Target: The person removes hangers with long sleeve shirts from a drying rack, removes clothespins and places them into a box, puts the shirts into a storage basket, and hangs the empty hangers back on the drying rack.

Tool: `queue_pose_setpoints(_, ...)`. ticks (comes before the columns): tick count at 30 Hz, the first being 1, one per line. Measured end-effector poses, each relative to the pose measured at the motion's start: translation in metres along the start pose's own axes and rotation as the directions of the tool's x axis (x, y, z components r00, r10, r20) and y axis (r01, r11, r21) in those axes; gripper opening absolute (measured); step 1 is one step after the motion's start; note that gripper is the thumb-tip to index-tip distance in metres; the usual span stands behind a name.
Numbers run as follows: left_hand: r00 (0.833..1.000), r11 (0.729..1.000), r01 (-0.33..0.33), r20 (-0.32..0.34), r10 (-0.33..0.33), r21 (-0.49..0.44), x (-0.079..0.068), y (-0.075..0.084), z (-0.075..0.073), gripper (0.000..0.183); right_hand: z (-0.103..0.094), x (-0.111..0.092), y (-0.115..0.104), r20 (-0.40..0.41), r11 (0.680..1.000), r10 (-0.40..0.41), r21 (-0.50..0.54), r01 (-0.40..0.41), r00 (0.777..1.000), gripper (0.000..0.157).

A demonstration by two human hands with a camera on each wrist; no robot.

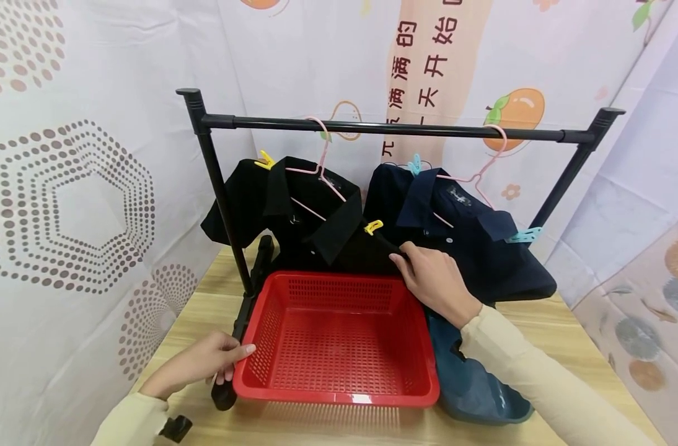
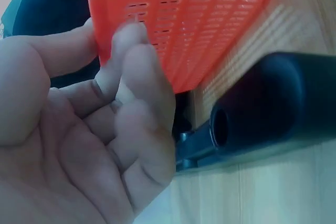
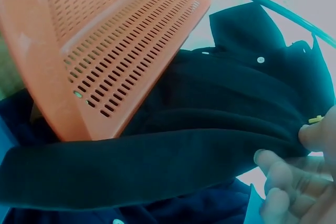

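Observation:
A red plastic basket (image 1: 339, 399) with slotted sides sits under the rack, nothing inside it. My left hand (image 1: 207, 359) grips its left rim, thumb on top and fingers bent against the outer wall; the left wrist view shows these fingers (image 2: 139, 72) too. My right hand (image 1: 436, 275) pinches the sleeve of a black shirt (image 1: 339, 241) near a yellow clip (image 1: 374, 227). In the right wrist view this sleeve (image 3: 157, 166) stretches below the basket's slotted side. The black shirt hangs on a pink hanger (image 1: 321, 155). Beside it hangs a navy shirt (image 1: 484, 254).
A black rack (image 1: 372, 128) spans the table, its left foot (image 1: 223, 396) beside the basket. Two light-blue clips, one here (image 1: 525, 235), hold the navy shirt. A dark blue plastic container (image 1: 478, 390) stands right of the basket. Printed curtains (image 1: 93, 204) enclose the table (image 1: 545, 353).

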State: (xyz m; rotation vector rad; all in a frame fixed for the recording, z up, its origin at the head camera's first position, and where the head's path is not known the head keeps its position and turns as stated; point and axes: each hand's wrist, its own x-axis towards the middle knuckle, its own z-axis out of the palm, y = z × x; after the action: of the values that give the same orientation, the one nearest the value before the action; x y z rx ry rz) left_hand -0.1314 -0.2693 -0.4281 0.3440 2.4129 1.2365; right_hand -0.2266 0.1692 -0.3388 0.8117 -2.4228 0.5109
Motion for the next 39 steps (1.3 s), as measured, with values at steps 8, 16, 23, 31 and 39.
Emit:
queue_pose_setpoints(8,0.999,0.992,0.048,0.002,-0.048,-0.113,-0.003,0.004,0.002,0.044,0.001,0.007,0.000,-0.043,0.998,-0.036,0.041,0.038,0.998,0.026)
queue_pose_setpoints(16,0.994,0.956,0.030,0.107,0.001,-0.292,-0.005,-0.003,-0.004,0.028,0.001,0.011,-0.004,-0.013,0.998,-0.048,0.035,0.048,0.999,0.023)
queue_pose_setpoints(23,0.990,0.938,0.056,0.141,-0.008,-0.342,-0.004,-0.008,-0.005,0.027,0.001,0.011,0.002,-0.050,0.991,-0.130,0.017,0.131,0.990,0.004)
queue_pose_setpoints(31,0.992,0.932,0.083,0.120,-0.043,-0.352,-0.005,-0.002,-0.001,0.029,-0.007,0.013,0.013,-0.240,0.961,-0.277,-0.094,0.261,0.930,0.011)
queue_pose_setpoints(39,0.993,0.936,0.079,0.108,-0.044,-0.343,-0.006,-0.001,-0.002,0.031,-0.032,0.016,0.011,-0.332,0.959,-0.284,-0.106,0.263,0.900,0.015)
